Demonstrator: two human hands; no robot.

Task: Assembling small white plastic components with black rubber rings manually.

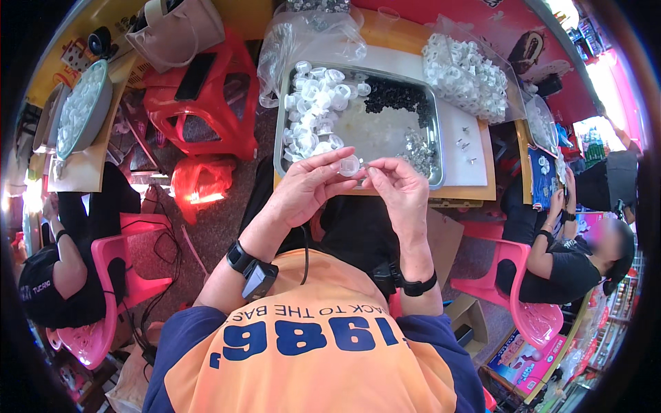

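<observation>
Plastic cap (349, 166), frame centre, clamped in left hand (310, 189); right hand (401, 189) at its edge, can't tell if fingertips grip. I'd judge piece unfinished, plenty left: white caps (313, 103), black bits (396, 96), metal bits (418, 153) in tray (375, 131).

White, black and silver showed in the silvery tray (382, 129).
The round piece (349, 166) was clear, the plastic pieces (313, 103) translucent white, the tiny parts (396, 95) black, the small hardware (418, 153) silver; the stool (193, 113) was red, 2 chairs (537, 316) pink, and the shirt (310, 372) orange with navy sleeves (451, 358) and lettering.
</observation>
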